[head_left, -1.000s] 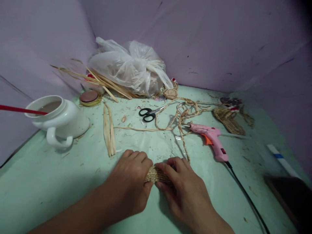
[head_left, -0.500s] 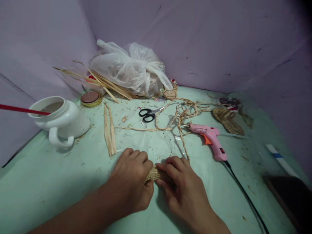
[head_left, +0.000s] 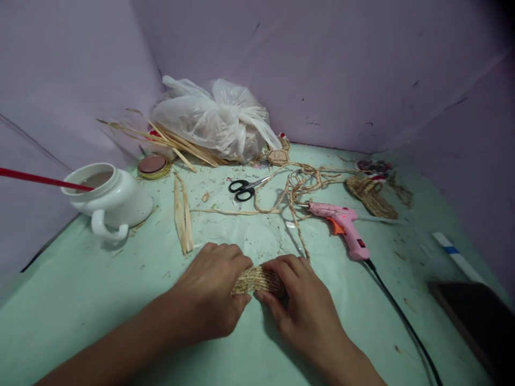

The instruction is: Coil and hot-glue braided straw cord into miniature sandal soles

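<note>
A small piece of coiled, braided straw rope (head_left: 257, 281) is held between my two hands, low in the middle of the view. My left hand (head_left: 213, 287) is closed around its left end, thumb below and fingers above. At its right end my right hand (head_left: 301, 300) pinches it the same way. Both ends are hidden by the fingers. A loose tangle of braided rope (head_left: 300, 185) lies beyond, one strand running down to my right hand. Right of it rests a pink glue gun (head_left: 338, 217) with an orange trigger. Black-handled scissors (head_left: 245, 188) lie beyond my hands.
On the left stands a white mug (head_left: 116, 198) with a red stick in it. Dry straw strips (head_left: 183, 220) lie near a round tin (head_left: 153, 165). A knotted plastic bag (head_left: 213, 118) rests against the wall. A woven boot shape (head_left: 370, 195) and dark flat object (head_left: 470, 316) are right.
My left hand has shifted slightly left along the straw piece, so more of its coiled rows show. The whole view has moved a little.
</note>
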`<state>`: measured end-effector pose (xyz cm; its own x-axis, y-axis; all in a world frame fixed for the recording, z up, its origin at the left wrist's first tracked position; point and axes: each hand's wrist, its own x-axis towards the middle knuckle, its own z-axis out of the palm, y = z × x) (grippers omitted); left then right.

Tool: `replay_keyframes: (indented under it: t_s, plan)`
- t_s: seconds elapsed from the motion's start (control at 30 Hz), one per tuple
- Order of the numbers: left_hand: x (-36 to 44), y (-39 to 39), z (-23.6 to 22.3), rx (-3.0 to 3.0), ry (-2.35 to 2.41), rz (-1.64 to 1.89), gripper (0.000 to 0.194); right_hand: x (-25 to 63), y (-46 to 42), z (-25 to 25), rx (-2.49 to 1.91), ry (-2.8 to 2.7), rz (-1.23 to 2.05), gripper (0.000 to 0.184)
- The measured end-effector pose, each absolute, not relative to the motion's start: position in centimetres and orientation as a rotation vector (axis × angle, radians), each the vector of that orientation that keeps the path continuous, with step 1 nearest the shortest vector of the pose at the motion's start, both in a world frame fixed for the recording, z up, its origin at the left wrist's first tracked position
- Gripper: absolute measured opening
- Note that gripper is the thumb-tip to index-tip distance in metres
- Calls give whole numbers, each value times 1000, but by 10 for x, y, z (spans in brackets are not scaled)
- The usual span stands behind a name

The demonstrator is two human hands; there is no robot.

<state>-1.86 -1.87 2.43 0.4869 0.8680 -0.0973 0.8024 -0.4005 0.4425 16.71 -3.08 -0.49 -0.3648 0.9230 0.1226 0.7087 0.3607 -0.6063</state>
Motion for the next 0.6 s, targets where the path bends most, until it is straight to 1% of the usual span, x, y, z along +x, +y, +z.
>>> replay_keyframes:
  t_s: [0.07,0.2,0.33,0.43,0.6]
  plan:
    - [-15,-18,25,2317,1398,148,22,168,-31,-4,-1415,-2197,659,24]
    - [-10,-18,26,2365,1422,85,20,175,-30,0,-1374,-2244,737,35]
    - [-7,-21,27,2399,1415,82,19,182,-32,0,-1362,-2257,695,31]
    - [-4,-27,24,2444,1454,164,12,182,-34,-2,-1353,-2211,647,26]
    - [3,-33,10,2580,1598,270,19,181,-31,-3,-1319,-2173,662,35]
